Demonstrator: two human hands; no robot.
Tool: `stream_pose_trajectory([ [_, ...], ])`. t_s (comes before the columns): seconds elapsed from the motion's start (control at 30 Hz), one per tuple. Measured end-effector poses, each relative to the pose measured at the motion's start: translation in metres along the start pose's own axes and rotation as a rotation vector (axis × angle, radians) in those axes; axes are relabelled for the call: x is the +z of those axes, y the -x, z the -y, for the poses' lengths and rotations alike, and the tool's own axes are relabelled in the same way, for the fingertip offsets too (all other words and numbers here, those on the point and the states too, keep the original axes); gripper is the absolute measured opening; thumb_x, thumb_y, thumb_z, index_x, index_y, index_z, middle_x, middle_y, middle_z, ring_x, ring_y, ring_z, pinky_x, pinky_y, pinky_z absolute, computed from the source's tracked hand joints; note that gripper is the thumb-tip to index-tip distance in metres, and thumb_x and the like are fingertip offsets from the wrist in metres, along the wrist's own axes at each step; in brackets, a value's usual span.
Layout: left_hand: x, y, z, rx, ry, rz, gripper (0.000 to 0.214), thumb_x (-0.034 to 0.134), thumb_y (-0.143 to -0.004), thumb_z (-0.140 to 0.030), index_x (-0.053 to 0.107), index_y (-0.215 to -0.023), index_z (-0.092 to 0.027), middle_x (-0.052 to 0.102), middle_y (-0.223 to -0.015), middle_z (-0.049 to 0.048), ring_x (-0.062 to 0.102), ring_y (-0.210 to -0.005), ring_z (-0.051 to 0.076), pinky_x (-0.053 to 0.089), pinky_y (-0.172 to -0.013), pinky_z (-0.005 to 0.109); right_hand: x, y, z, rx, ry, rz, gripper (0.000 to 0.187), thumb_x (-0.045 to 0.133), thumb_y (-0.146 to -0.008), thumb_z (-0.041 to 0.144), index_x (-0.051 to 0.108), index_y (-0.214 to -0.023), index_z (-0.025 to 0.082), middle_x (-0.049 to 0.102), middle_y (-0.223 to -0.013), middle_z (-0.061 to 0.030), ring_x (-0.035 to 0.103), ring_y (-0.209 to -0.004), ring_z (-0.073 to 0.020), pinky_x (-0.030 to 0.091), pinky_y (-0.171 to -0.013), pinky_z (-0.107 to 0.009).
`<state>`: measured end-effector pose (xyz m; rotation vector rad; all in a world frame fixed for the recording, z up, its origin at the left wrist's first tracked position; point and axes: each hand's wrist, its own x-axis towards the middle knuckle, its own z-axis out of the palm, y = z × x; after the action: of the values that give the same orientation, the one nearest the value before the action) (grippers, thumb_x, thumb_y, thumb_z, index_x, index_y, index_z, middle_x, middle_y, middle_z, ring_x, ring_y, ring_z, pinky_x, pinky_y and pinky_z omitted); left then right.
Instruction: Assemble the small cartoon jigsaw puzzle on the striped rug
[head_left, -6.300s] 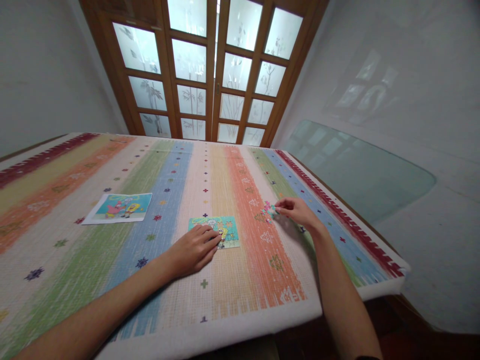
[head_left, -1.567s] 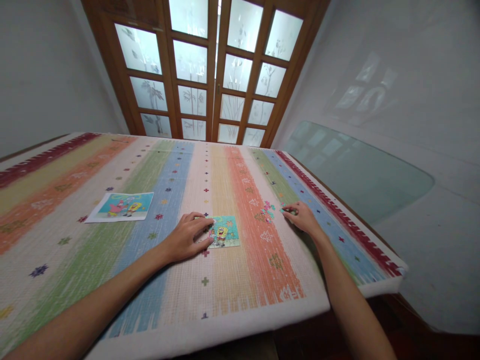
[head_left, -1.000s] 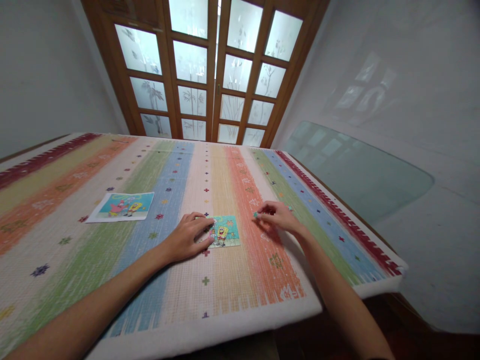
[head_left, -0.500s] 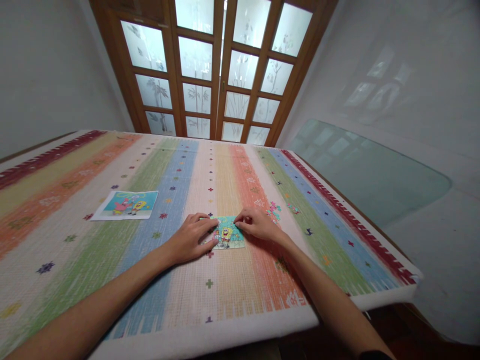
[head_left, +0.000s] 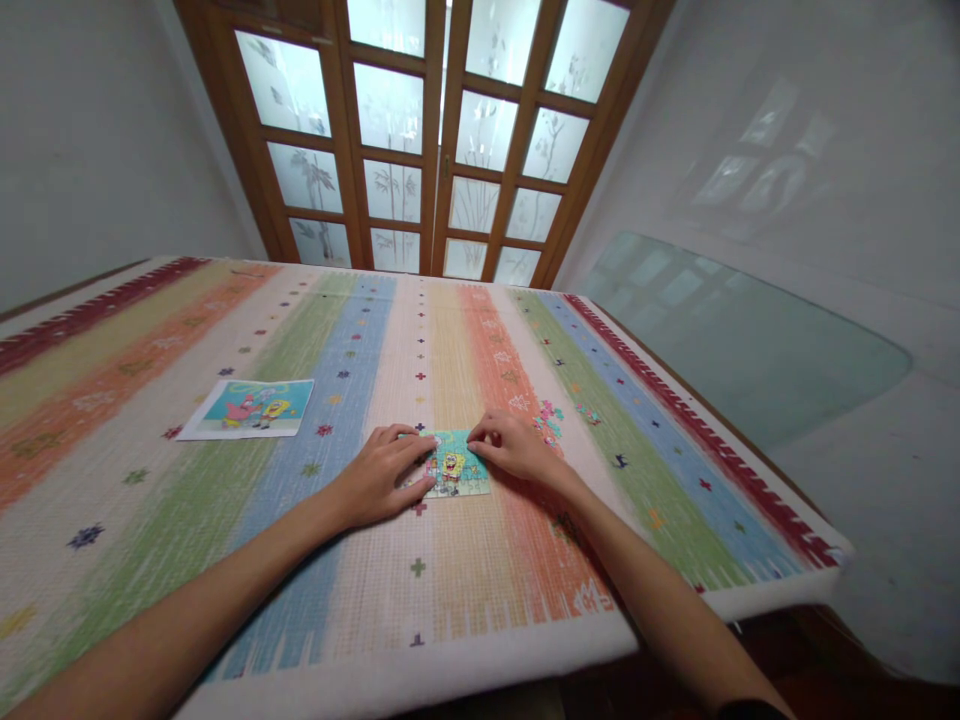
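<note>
A small jigsaw puzzle [head_left: 454, 468] with a yellow cartoon figure on teal lies on the striped cloth between my hands. My left hand [head_left: 388, 474] rests flat at its left side, fingers spread, with the fingertips over its left edge. At the upper right edge, my right hand [head_left: 510, 445] has thumb and forefinger pinched together; whatever is between them is too small to make out. Loose puzzle pieces [head_left: 549, 420] lie in a small heap just beyond the right hand. A few more pieces [head_left: 588, 413] are farther right on the green stripe.
A printed picture card [head_left: 251, 409] of two cartoon figures lies to the left. The striped tablecloth [head_left: 450, 580] covers the large table. Wooden doors with frosted panes [head_left: 394, 190] stand behind it, and a glass panel [head_left: 750, 330] leans along the right wall.
The view has shifted very slightly. Both hands keep nearly the same places at the puzzle, with my right hand still pinching at its upper right edge.
</note>
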<state>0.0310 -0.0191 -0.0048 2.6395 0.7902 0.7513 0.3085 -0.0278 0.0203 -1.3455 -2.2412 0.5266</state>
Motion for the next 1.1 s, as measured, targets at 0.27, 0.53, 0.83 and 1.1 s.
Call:
stream_pose_trajectory([
  [0.27, 0.001, 0.001, 0.001, -0.006, 0.0, 0.0, 0.04, 0.06, -0.098, -0.039, 0.062, -0.135, -0.024, 0.071, -0.124, 0.0098, 0.058, -0.121, 0.032, 0.045, -0.102, 0.05, 0.0, 0.001, 0.004, 0.003, 0.039, -0.013, 0.009, 0.071, -0.088, 0.014, 0.078, -0.085, 0.017, 0.065, -0.084, -0.0044, 0.059, -0.079, -0.0177, 0.045, -0.075, -0.031],
  [0.53, -0.001, 0.0, 0.0, -0.004, 0.003, 0.006, 0.039, 0.059, -0.098, -0.039, 0.061, -0.134, -0.023, 0.071, -0.123, 0.0105, 0.058, -0.12, 0.032, 0.046, -0.102, 0.049, -0.002, 0.008, 0.001, -0.037, 0.138, 0.019, 0.024, 0.062, -0.084, 0.007, 0.08, -0.093, 0.018, 0.068, -0.095, -0.0082, 0.062, -0.089, -0.0217, 0.048, -0.081, -0.034],
  [0.83, -0.002, -0.002, -0.002, -0.056, 0.027, 0.025, 0.041, 0.063, -0.096, -0.039, 0.061, -0.133, -0.023, 0.07, -0.124, 0.01, 0.057, -0.12, 0.031, 0.044, -0.103, 0.048, 0.001, 0.012, 0.0, -0.208, 0.126, -0.027, 0.014, 0.071, -0.094, 0.029, 0.079, -0.1, 0.019, 0.073, -0.111, -0.0115, 0.064, -0.106, -0.0249, 0.052, -0.095, -0.042],
  [1.1, -0.001, -0.001, 0.0, -0.092, 0.02, 0.012, 0.047, 0.064, -0.094, -0.042, 0.06, -0.135, -0.02, 0.067, -0.126, 0.0133, 0.057, -0.122, 0.031, 0.044, -0.105, 0.048, 0.012, 0.013, 0.013, -0.346, 0.135, 0.033, 0.037, 0.072, -0.096, 0.04, 0.072, -0.127, 0.019, 0.07, -0.135, -0.0149, 0.063, -0.126, -0.0297, 0.051, -0.107, -0.05],
])
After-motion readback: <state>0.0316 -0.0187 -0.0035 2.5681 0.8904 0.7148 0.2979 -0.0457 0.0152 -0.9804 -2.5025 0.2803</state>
